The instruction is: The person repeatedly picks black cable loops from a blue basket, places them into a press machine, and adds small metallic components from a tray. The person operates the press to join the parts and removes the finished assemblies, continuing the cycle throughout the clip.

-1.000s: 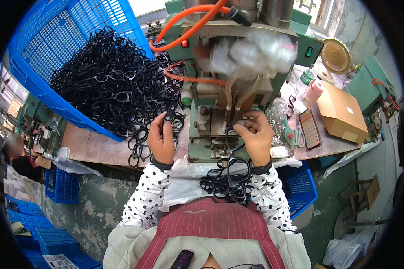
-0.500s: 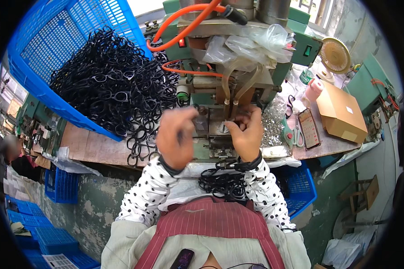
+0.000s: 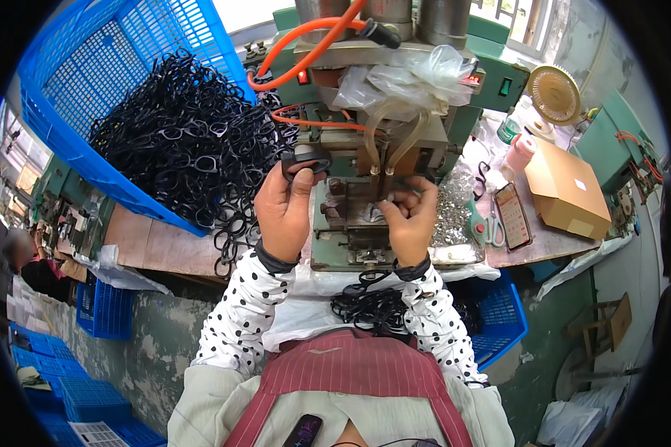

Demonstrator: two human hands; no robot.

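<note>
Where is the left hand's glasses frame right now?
In the head view, the glasses frame is just left of centre in the left hand, right of the frame pile.

The left hand (image 3: 283, 217) now holds up a black glasses frame (image 3: 314, 163).

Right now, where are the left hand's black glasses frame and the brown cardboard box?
Black glasses frame (image 3: 309, 162): head view, dark band above the thumb.
Brown cardboard box (image 3: 566, 173): head view, upper face.

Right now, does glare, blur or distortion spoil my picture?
Head view, upper right: the bright barred window glares nearly white; head view, outer edges: straight lines bow; head view, centre: the bare left hand and bare right hand look fairly sharp.
</note>
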